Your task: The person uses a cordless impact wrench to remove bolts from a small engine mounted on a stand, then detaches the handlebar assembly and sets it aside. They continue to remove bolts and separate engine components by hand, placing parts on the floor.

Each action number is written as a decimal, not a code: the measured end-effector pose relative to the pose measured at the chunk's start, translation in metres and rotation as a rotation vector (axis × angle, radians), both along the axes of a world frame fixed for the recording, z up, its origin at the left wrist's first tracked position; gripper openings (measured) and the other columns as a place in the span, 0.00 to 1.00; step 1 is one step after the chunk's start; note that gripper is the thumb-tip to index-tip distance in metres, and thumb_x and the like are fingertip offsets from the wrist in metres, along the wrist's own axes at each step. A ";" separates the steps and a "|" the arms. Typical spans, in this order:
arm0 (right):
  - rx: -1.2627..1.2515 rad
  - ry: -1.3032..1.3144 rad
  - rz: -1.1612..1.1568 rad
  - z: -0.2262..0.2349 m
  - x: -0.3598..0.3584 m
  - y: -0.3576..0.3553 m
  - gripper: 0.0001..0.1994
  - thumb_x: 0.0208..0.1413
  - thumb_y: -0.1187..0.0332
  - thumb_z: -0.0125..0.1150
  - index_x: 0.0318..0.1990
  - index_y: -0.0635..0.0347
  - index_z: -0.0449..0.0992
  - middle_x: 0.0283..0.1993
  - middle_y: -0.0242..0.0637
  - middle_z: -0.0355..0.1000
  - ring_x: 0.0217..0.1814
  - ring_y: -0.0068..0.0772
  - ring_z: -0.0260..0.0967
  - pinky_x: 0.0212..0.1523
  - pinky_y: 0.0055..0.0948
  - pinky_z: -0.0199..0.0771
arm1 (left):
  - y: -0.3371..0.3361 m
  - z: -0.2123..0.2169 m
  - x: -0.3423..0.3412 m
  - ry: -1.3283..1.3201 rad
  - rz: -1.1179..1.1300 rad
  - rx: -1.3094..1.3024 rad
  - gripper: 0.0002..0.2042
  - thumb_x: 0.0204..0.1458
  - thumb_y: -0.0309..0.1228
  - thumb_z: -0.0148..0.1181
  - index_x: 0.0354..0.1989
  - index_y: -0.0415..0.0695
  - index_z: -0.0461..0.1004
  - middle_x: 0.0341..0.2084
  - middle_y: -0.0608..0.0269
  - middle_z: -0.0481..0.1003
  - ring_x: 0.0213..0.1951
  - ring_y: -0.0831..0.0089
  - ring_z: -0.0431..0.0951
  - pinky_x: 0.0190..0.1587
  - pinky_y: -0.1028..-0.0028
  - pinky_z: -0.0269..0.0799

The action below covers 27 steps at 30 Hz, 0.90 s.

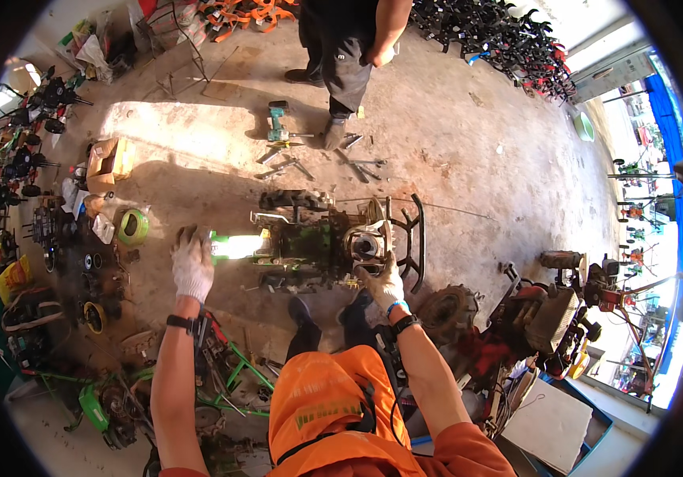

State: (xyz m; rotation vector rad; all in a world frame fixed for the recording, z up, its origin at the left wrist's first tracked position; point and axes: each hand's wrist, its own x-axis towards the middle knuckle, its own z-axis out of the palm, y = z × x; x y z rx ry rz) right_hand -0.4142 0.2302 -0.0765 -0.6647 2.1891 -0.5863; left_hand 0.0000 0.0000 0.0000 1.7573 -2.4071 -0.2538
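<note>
**Small wheeled machine (303,238) on floor (469,163), R grip (384,288) at its R end**

Step in hand, my read: handling/positioning the machine for work on its R-end parts, prob. fitting or checking. Can't tell which w/ certainty. R grip (gloved) is at the near edge of the round housing (365,245); can't tell if it's grasping or just resting there, b/c the contact is hidden. L grip (192,266), also gloved, looks released: fingers loosely spread, nothing seen in it, just beside the bright green strip (236,246) at the machine's L end.

Next move prob. calls for a firm hold at both ends, L grip onto solid metal rather than the strip, then a level, even shift. Risk: wheels could roll or the unit swing if only one end's held.

Pos.: machine is on the floor, just ahead of the person's feet, btwn both hands. Long axis runs approx. L–R across the view, i.e. crosswise to the person. Green strip points L; black tube frame (422,242) closes off the R end, so the front's prob. R, not certain. Far wheel (298,199) sits on the side away from the person. Power tool (277,123) & loose metal pcs (364,168) lie beyond it, nr a co-worker (345,67).
</note>
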 end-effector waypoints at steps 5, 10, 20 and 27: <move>0.108 -0.037 -0.013 0.016 -0.003 -0.025 0.58 0.54 0.49 0.82 0.83 0.64 0.48 0.78 0.59 0.64 0.78 0.51 0.66 0.76 0.39 0.68 | -0.017 -0.035 -0.003 0.047 0.113 0.102 0.18 0.70 0.40 0.55 0.56 0.40 0.79 0.59 0.45 0.78 0.58 0.42 0.79 0.57 0.47 0.76; 0.024 -0.157 -0.091 -0.018 0.002 -0.018 0.59 0.52 0.55 0.84 0.83 0.59 0.46 0.67 0.52 0.77 0.67 0.44 0.77 0.67 0.35 0.76 | -0.016 -0.044 -0.001 0.077 0.123 0.091 0.18 0.69 0.43 0.55 0.55 0.42 0.80 0.42 0.45 0.83 0.44 0.41 0.83 0.46 0.49 0.80; -0.138 -0.137 -0.122 -0.054 -0.011 -0.023 0.54 0.45 0.65 0.88 0.76 0.67 0.57 0.69 0.49 0.73 0.69 0.44 0.72 0.68 0.37 0.74 | -0.047 -0.041 -0.006 0.099 0.390 0.339 0.17 0.69 0.45 0.55 0.51 0.44 0.80 0.43 0.40 0.82 0.46 0.37 0.82 0.50 0.44 0.77; -0.107 -0.190 -0.235 -0.078 -0.002 -0.021 0.45 0.46 0.75 0.84 0.70 0.64 0.60 0.68 0.46 0.73 0.67 0.40 0.73 0.68 0.39 0.77 | -0.034 -0.049 -0.007 0.071 0.362 0.154 0.15 0.68 0.42 0.59 0.49 0.43 0.81 0.42 0.41 0.82 0.45 0.38 0.83 0.48 0.46 0.79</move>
